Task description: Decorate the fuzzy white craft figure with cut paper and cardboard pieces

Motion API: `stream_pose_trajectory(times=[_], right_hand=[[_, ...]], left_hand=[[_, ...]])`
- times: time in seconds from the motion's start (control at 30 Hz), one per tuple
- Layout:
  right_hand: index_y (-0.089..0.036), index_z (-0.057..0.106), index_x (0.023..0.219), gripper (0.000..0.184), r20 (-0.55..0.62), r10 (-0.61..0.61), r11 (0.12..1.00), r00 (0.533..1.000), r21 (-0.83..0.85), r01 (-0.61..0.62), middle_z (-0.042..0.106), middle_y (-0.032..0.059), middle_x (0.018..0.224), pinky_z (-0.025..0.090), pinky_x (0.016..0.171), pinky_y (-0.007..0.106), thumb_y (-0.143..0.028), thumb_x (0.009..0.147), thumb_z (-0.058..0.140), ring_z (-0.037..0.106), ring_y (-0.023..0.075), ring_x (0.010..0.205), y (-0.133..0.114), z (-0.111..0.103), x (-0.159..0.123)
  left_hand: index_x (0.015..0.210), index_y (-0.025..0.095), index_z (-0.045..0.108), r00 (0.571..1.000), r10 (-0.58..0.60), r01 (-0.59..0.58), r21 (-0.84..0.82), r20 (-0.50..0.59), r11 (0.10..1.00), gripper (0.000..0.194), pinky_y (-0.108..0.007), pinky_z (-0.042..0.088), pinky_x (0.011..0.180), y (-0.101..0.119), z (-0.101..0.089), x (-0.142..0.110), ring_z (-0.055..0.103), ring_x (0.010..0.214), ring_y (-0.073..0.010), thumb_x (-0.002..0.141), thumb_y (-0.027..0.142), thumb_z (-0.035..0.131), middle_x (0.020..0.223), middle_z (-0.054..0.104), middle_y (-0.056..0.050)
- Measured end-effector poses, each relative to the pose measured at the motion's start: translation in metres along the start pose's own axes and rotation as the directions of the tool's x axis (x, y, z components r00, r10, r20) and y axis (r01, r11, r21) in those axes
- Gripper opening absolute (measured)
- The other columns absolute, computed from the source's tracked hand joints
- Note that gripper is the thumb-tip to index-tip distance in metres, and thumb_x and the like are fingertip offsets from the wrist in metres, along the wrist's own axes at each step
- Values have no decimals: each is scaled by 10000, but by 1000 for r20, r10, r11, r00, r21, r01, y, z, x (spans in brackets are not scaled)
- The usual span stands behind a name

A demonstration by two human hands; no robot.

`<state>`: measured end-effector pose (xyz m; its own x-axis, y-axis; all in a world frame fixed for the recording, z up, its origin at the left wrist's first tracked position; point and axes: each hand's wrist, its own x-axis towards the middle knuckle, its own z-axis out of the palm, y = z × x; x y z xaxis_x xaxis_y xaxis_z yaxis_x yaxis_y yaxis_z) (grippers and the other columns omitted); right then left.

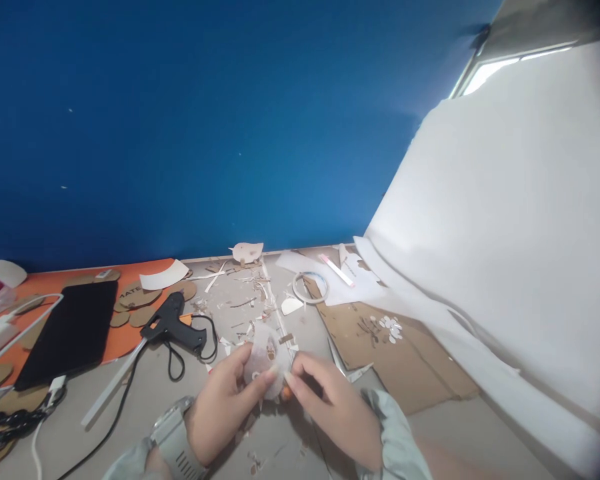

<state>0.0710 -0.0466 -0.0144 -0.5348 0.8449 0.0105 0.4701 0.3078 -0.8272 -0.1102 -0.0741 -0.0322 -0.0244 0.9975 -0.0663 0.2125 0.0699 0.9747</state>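
Observation:
My left hand [231,399], with a watch [173,427] on its wrist, grips a small white cut-out piece [263,353] between thumb and fingers. The piece looks like paper or thin card and has a brownish patch near its middle. From the right, my right hand [330,403] pinches at the piece's edge, thumb and forefinger close together. A small orange bit shows beneath those fingertips. Scissors [353,372] lie beside my right hand, partly hidden. Left of my hands rests a black glue gun [173,327] with a glue stick [113,387] in its back.
A pale bird-shaped cut-out [247,253] stands at the back among paper scraps. To the right are a roll of tape [310,288], a pink-and-white marker [337,270] and cardboard [405,373] with small white pieces [391,329]. A black tablet [70,333] and cables lie left.

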Motion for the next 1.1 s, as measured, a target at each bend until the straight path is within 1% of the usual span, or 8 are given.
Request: stream_pose_trajectory(times=[0.07,0.17,0.3,0.43,0.6,0.83,1.0,1.1], right_hand=[[-203,446,697,256,-9,7,1000,1000,-3,-7,474,-40,662,355,587,244,-309,928,412,462,117,619,0,0,0],[-202,446,700,248,-7,14,1000,1000,-2,-14,486,-41,661,344,564,243,-285,929,404,454,114,605,0,1,0],[-201,441,703,234,-5,-9,1000,1000,-7,9,472,-41,668,340,578,242,-257,927,404,453,115,625,2,1,0],[-205,405,695,234,-18,-34,999,999,-19,33,442,-43,677,330,585,242,-255,923,409,442,113,635,4,0,0],[-206,375,684,247,-21,-40,999,999,-11,40,405,-49,661,320,581,237,-270,918,425,409,108,619,5,0,1],[-204,374,678,265,-2,-23,1000,1000,-7,23,397,-51,655,309,567,234,-298,918,436,408,106,621,6,0,3],[-198,458,716,247,10,-28,999,1000,17,27,475,-37,701,343,619,240,-293,936,399,465,111,671,4,-2,1],[-199,473,730,207,22,-53,998,998,24,53,495,-35,721,351,627,239,-224,924,407,477,112,686,4,-4,1]], left_hand=[[912,162,588,999,-5,3,39,44,999,291,-231,390,459,1,0,-1,475,462,-127,814,434,555,539,511,48],[992,153,567,996,21,-25,46,82,999,317,-228,408,477,1,1,-1,487,501,-126,837,427,529,600,530,35],[1009,136,564,985,-55,55,0,165,998,372,-219,395,424,3,0,0,470,475,-115,845,463,498,653,571,7],[874,138,632,972,11,-12,3,237,1000,320,-245,469,637,7,-2,1,590,703,-173,832,440,536,769,663,-41],[820,126,641,977,-35,15,95,209,995,320,-256,466,623,9,-1,1,590,680,-188,803,437,569,715,669,-45],[761,142,604,983,-17,-6,123,183,992,297,-219,439,542,9,0,0,552,602,-149,801,434,563,647,626,-12],[840,143,623,984,-3,-12,80,178,997,295,-237,473,646,8,-2,2,599,710,-177,816,430,557,772,685,-46],[853,144,624,981,-7,-2,48,194,999,289,-233,473,642,6,-3,3,597,704,-172,820,423,559,779,686,-49]])
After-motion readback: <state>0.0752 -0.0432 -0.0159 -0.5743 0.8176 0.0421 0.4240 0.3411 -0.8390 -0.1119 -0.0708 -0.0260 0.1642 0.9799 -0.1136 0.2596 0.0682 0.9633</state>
